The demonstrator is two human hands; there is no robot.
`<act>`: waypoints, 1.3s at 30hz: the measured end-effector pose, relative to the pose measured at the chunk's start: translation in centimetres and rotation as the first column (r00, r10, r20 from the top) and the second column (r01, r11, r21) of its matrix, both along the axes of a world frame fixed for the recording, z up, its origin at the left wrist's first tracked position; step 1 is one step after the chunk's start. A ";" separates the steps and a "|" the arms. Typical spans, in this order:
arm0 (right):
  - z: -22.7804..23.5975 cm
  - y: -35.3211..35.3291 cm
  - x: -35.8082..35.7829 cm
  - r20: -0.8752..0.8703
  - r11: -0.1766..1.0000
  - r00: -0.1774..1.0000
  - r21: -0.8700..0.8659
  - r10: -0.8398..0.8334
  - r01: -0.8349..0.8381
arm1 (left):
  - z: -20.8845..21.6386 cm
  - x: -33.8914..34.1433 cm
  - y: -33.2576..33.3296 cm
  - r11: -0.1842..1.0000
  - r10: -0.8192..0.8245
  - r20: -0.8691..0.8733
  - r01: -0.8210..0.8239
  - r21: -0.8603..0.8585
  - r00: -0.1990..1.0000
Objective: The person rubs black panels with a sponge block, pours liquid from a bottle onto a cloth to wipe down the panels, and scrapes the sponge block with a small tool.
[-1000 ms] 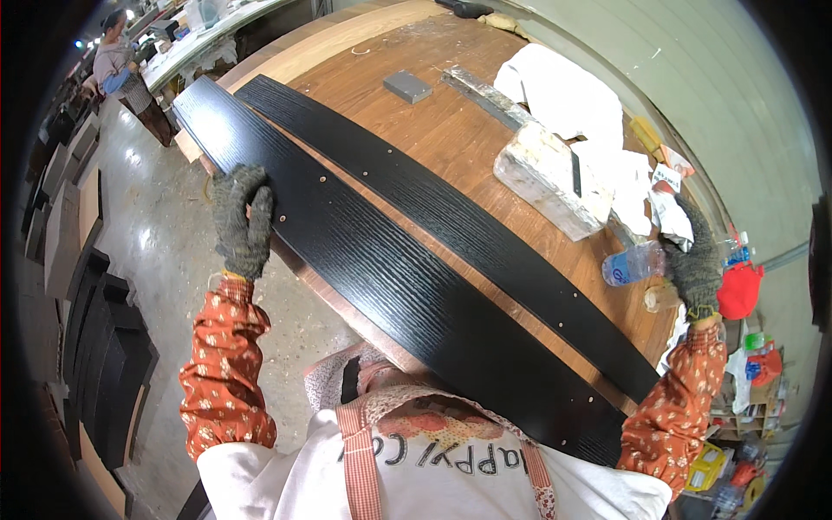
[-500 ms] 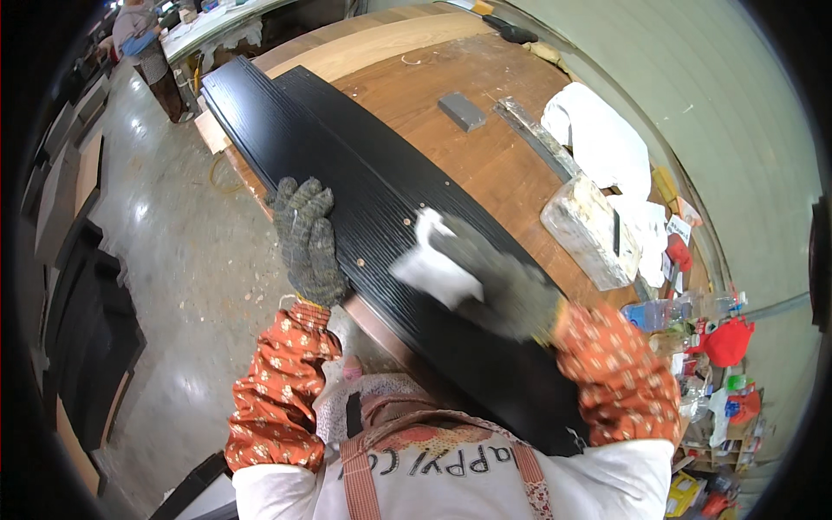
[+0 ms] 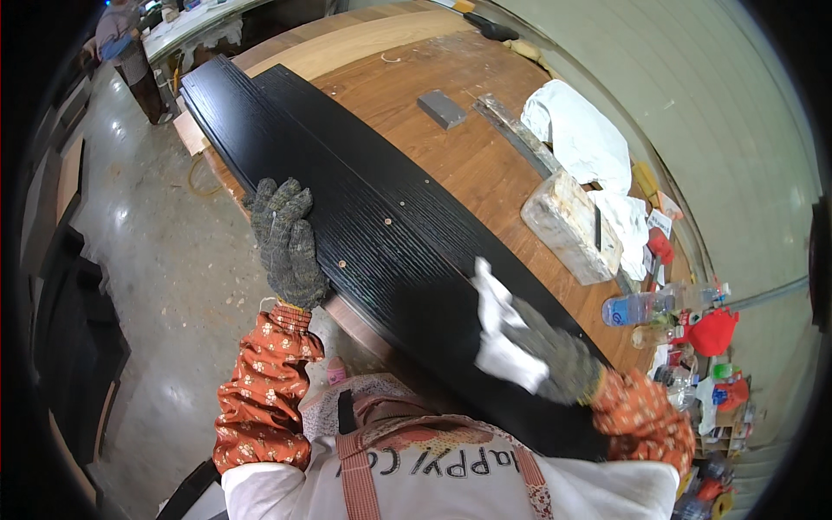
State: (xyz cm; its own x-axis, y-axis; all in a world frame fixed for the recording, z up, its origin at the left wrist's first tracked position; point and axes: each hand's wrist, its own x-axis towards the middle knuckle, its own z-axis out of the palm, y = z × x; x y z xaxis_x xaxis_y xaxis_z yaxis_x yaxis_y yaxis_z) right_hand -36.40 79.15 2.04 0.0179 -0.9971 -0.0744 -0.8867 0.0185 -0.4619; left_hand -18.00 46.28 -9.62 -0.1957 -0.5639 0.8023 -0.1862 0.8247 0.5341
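Note:
A long black wood-grained board (image 3: 347, 186) lies slantwise before me, small light-coloured screw-like dots along it. My left hand (image 3: 286, 243), in a grey knit glove, is on its left edge with the fingers bent against it; the thumb is hard to make out. Over the board's nearer right part is my right hand (image 3: 550, 351), gloved likewise. Its fingers are closed on a crumpled white cloth (image 3: 504, 334), which lies against the black surface. The palm and fingertips of that hand are hidden.
The brown wooden table (image 3: 381, 87) carries a grey block (image 3: 442, 109), a stained, wrapped block (image 3: 568, 230) and white cloths (image 3: 576, 134). Plastic bottles (image 3: 641, 308) and a red bag (image 3: 713, 332) are at right. Another person (image 3: 130, 56) stands far left; dark panels (image 3: 82, 325) line the floor.
My right hand has swept the white cloth to the right and toward me along the board. The left hand keeps its place on the edge, while the whole view has shifted slightly.

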 end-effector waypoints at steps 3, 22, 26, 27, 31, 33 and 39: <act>-0.8 3.8 0.1 -0.011 0.996 0.998 0.067 -0.064 0.065 | -0.2 0.3 0.0 0.998 -0.014 -0.042 0.016 0.055 0.999; 0.0 -48.4 4.1 -0.001 0.972 0.999 -0.232 -0.042 0.041 | -0.8 0.7 0.4 0.974 -0.217 -0.081 0.210 -0.082 0.973; -1.0 -44.1 4.5 0.058 0.981 0.998 -0.191 0.025 -0.013 | -1.6 2.6 -1.8 0.951 -0.278 0.031 0.279 -0.133 0.960; -1.6 -41.1 3.5 0.093 0.973 0.991 -0.220 0.093 -0.071 | -1.8 2.7 -2.1 0.949 -0.284 0.018 0.283 -0.137 0.959; -0.1 -29.3 2.7 -0.073 0.965 0.985 -0.202 0.155 -0.167 | -0.6 3.4 -3.5 0.934 -0.300 0.224 0.333 -0.129 0.927; -0.1 -27.3 2.7 -0.100 0.975 0.985 -0.160 0.140 -0.155 | 1.1 4.2 -5.1 0.861 -0.396 0.308 0.467 -0.203 0.865; 0.6 -27.7 3.6 0.182 0.996 0.982 0.081 -0.047 0.032 | 5.8 6.7 -20.2 0.952 -0.127 0.486 0.243 -0.184 0.865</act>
State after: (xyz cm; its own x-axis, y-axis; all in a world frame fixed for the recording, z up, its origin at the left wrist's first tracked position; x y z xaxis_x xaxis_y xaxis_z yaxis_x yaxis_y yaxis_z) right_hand -32.83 51.45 2.61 -0.0010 -0.9886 -0.1506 -0.7851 0.0941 -0.6121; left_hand -11.33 26.04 -3.79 -0.6588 -0.2898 0.6943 -0.1952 0.9571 0.2143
